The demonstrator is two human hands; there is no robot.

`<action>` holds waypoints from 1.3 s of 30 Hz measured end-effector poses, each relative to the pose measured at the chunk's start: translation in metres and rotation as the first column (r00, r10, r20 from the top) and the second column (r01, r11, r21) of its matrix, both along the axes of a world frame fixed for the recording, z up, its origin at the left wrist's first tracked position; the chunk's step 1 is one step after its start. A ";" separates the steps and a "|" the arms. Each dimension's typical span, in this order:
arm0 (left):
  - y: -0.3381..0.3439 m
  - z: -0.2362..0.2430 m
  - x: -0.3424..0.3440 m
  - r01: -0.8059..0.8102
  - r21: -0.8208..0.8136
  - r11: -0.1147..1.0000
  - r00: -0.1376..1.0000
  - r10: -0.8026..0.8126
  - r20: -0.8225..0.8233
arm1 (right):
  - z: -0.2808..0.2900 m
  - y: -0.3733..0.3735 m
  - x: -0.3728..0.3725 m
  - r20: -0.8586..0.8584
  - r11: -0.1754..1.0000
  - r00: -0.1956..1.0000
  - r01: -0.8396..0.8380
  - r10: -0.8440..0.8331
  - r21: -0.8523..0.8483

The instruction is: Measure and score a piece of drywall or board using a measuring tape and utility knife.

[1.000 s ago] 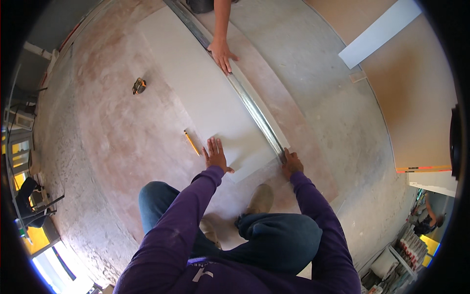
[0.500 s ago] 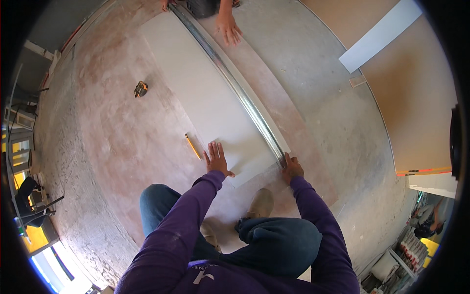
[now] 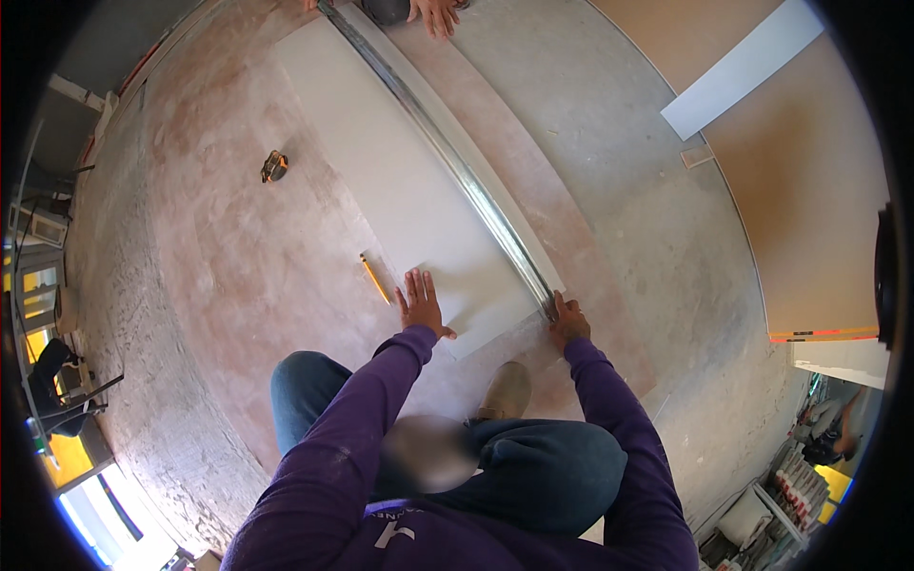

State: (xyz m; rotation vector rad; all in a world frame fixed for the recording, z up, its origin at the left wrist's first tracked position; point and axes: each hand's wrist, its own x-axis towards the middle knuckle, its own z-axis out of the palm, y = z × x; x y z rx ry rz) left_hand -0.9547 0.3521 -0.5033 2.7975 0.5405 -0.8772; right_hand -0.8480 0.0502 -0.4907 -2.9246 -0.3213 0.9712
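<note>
A long pale board [image 3: 381, 162] lies on the floor, running from near my knees to the far end. Along its right side rests a shiny metal profile [image 3: 464, 181]. My left hand [image 3: 420, 305] is spread flat on the board's near left corner, fingers apart. With my right hand [image 3: 569, 322] I grip the near end of the metal profile at the board's near right corner; the fingertips are partly hidden. Just left of my left hand lies a yellow pencil [image 3: 374, 278]. Farther off, a black and orange tape measure [image 3: 274, 167] sits on the floor.
At the far end another person's hand [image 3: 435, 16] hovers beside the board, and their other hand is at the profile's far end. Large brown sheets [image 3: 800, 190] with a white strip [image 3: 743, 68] across them stand at the right. A small offcut [image 3: 696, 156] lies near them.
The other person's hand at the far end has drawn back, away from me. My own hands, the board and the metal profile stay in nearly the same places.
</note>
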 end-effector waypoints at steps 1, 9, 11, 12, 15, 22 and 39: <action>0.000 0.000 0.000 0.001 -0.001 1.000 1.000 -0.001 0.000 | -0.002 -0.002 0.000 0.003 1.000 1.000 -0.003 0.003 0.015; 0.001 0.000 0.000 0.001 0.010 1.000 1.000 -0.001 0.003 | 0.004 0.002 -0.002 -0.002 1.000 1.000 -0.001 0.001 0.019; 0.001 0.000 0.000 0.007 0.017 1.000 1.000 -0.007 -0.006 | 0.007 0.004 -0.001 -0.014 1.000 1.000 0.015 -0.014 0.020; 0.000 0.001 0.001 0.011 0.022 1.000 1.000 -0.011 -0.013 | 0.006 0.003 -0.001 -0.014 1.000 1.000 0.016 -0.016 0.020; 0.000 0.002 0.001 0.010 0.017 1.000 1.000 -0.010 -0.013 | 0.004 0.002 0.000 -0.029 1.000 0.999 0.017 -0.016 0.025; -0.001 0.004 0.003 0.016 0.041 0.999 0.999 -0.014 -0.035 | -0.001 0.001 0.000 -0.038 1.000 0.999 0.031 -0.031 -0.005; -0.001 0.001 0.004 0.001 0.032 0.999 0.999 0.000 -0.035 | 0.002 0.002 0.002 -0.040 0.999 0.998 0.038 -0.038 0.014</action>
